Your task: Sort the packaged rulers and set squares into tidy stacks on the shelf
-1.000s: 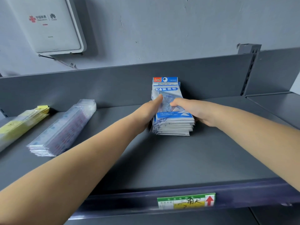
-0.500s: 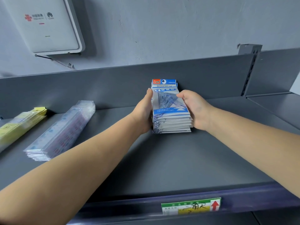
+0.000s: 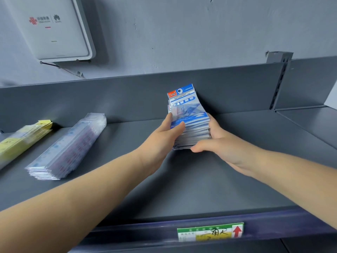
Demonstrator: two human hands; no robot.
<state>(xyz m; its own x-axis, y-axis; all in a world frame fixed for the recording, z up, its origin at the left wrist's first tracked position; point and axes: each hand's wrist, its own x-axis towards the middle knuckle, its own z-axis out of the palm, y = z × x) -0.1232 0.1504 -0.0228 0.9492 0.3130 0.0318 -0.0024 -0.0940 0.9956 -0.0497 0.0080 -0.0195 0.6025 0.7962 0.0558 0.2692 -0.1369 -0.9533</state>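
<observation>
Both hands were on the stack of blue-and-white packaged set squares point(image 3: 189, 123), which stood near the middle of the dark grey metal shelf point(image 3: 200, 179), close to its back panel. The left hand point(image 3: 164, 137) gripped the stack's left side, thumb laid over the top packet and fingers out of sight behind it. The right hand point(image 3: 218, 143) cupped the right side, its thumb stretched along the stack's near bottom edge. The top packet read "GEOMETRIC" in a white band under a red corner logo I could not make out; the smaller print was too fine to read.

Well apart to the left lay a stack of long clear-plastic packaged rulers point(image 3: 67, 147) with blue and red markings, angled on the shelf. Farther left, at the frame's edge, lay a bundle of yellow packaged rulers point(image 3: 20, 141), its printing blurred.

On the purple front rail of the shelf sat a green, white and yellow price label point(image 3: 209, 232) with handwritten Chinese characters and a red upward arrow. On the grey wall above hung a white plastic router box point(image 3: 56, 28) bearing a red China Unicom knot logo and a Huawei logo.
</observation>
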